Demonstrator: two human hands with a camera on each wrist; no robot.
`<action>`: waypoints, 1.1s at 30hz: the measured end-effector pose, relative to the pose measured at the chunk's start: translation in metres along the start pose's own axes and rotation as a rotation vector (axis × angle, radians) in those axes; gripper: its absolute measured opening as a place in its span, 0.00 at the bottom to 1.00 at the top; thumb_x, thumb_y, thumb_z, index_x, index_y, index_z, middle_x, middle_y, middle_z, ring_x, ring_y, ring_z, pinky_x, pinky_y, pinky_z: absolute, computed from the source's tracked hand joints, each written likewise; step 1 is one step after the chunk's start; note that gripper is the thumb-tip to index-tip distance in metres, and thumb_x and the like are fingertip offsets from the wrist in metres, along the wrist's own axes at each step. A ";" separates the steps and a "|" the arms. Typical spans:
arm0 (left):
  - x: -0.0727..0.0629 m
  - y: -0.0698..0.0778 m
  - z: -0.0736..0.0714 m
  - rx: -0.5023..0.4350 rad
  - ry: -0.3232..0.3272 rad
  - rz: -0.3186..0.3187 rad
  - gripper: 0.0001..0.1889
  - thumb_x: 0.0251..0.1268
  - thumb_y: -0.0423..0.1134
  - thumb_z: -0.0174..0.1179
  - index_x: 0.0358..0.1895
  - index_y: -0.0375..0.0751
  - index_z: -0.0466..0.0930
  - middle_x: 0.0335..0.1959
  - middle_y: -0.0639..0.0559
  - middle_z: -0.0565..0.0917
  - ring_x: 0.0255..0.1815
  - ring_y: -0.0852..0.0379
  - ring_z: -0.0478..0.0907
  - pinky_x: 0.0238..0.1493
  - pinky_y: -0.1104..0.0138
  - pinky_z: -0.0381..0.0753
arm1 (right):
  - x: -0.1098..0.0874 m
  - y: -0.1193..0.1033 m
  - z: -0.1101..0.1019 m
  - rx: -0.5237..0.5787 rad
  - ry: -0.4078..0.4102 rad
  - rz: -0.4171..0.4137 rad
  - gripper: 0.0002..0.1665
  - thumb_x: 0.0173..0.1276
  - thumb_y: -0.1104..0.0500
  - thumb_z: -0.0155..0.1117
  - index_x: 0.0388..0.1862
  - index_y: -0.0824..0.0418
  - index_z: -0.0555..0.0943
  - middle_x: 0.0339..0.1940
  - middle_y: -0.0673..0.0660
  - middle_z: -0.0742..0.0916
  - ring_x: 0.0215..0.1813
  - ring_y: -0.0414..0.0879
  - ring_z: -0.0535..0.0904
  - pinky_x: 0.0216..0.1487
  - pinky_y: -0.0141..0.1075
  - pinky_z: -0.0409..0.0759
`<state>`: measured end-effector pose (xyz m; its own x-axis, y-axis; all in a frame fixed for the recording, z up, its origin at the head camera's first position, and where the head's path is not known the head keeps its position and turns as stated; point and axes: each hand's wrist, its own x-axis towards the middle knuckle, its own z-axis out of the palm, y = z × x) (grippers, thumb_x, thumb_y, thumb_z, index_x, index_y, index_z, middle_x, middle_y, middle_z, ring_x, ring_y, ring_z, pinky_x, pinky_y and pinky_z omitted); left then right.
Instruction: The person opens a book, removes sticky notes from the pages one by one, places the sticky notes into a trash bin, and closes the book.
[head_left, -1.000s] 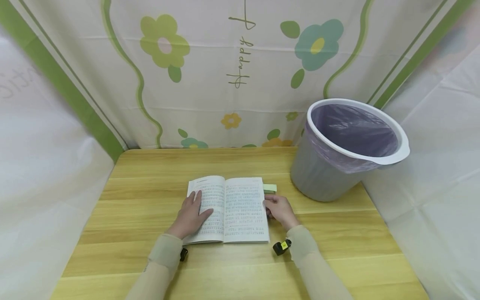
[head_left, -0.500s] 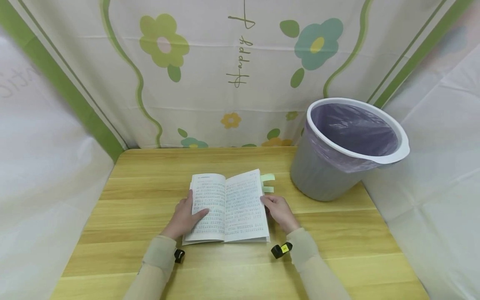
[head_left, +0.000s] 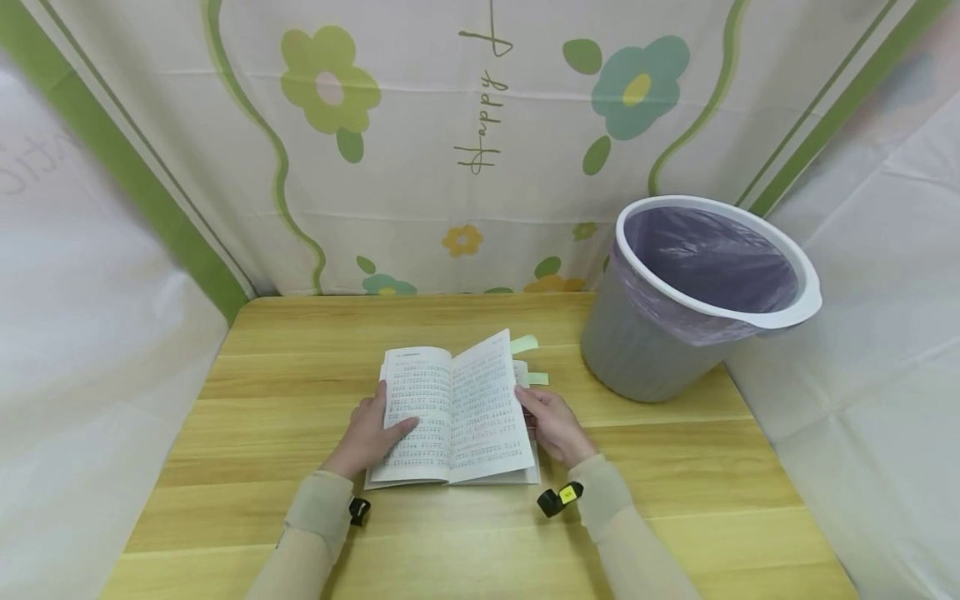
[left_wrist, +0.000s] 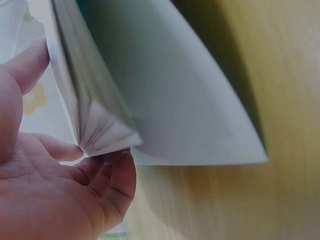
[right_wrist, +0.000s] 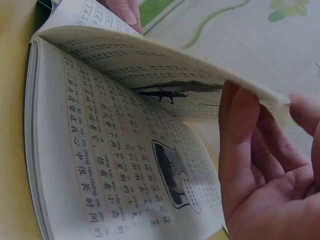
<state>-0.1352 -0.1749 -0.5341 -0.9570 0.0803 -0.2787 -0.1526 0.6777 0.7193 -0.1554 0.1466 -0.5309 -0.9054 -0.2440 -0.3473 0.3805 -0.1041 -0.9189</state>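
An open book with printed text lies on the table. My left hand grips its left side, the thumb on top of the page; in the left wrist view the fingers curl under a block of pages. At the right edge, my right hand pinches a raised leaf, tilted up from the pages below. Beneath it, the right wrist view shows a page with text and a small picture. Two pale green tabs stick out on the right: an upper tab on the raised part and a lower tab.
A grey bin with a white rim and purple liner stands at the right rear of the wooden table. White flowered cloth hangs behind the table and along both sides.
My right hand has lifted the right-hand leaf and swung it slightly leftward, exposing pages and the second tab. My left hand has shifted from lying on the left page to gripping its edge.
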 end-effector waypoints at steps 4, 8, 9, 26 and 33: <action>0.001 0.000 0.000 -0.004 -0.007 -0.003 0.58 0.63 0.66 0.59 0.80 0.37 0.32 0.73 0.25 0.52 0.73 0.29 0.52 0.69 0.40 0.57 | 0.001 0.004 -0.001 0.034 -0.008 -0.004 0.35 0.75 0.41 0.55 0.63 0.69 0.76 0.49 0.61 0.87 0.45 0.50 0.85 0.42 0.39 0.82; 0.001 0.001 -0.001 -0.008 -0.009 0.001 0.58 0.64 0.66 0.59 0.80 0.36 0.32 0.73 0.25 0.52 0.73 0.29 0.51 0.69 0.40 0.57 | 0.001 0.005 -0.001 0.073 0.004 0.007 0.34 0.77 0.42 0.53 0.64 0.70 0.75 0.49 0.61 0.87 0.45 0.49 0.85 0.43 0.39 0.82; 0.001 0.001 -0.001 -0.009 -0.009 0.003 0.58 0.64 0.66 0.59 0.80 0.36 0.32 0.73 0.25 0.52 0.73 0.29 0.51 0.69 0.40 0.57 | 0.001 0.006 0.000 0.082 0.004 0.012 0.35 0.76 0.42 0.54 0.64 0.70 0.75 0.49 0.61 0.87 0.45 0.49 0.84 0.43 0.39 0.82; 0.000 0.002 0.000 -0.026 -0.008 -0.007 0.57 0.65 0.63 0.60 0.80 0.37 0.32 0.73 0.25 0.52 0.73 0.30 0.53 0.69 0.41 0.58 | 0.004 0.002 0.013 0.036 0.026 -0.045 0.21 0.76 0.57 0.55 0.60 0.70 0.78 0.42 0.60 0.88 0.37 0.46 0.85 0.34 0.35 0.82; -0.003 0.007 -0.006 -0.030 -0.005 0.035 0.49 0.72 0.60 0.52 0.80 0.36 0.35 0.74 0.24 0.50 0.73 0.28 0.52 0.70 0.39 0.54 | 0.001 -0.008 0.031 -0.083 -0.048 -0.092 0.21 0.74 0.58 0.59 0.60 0.69 0.79 0.44 0.63 0.88 0.38 0.50 0.87 0.37 0.40 0.85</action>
<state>-0.1351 -0.1748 -0.5243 -0.9608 0.1074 -0.2556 -0.1261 0.6519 0.7478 -0.1532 0.1178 -0.5186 -0.9250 -0.2830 -0.2535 0.2778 -0.0484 -0.9594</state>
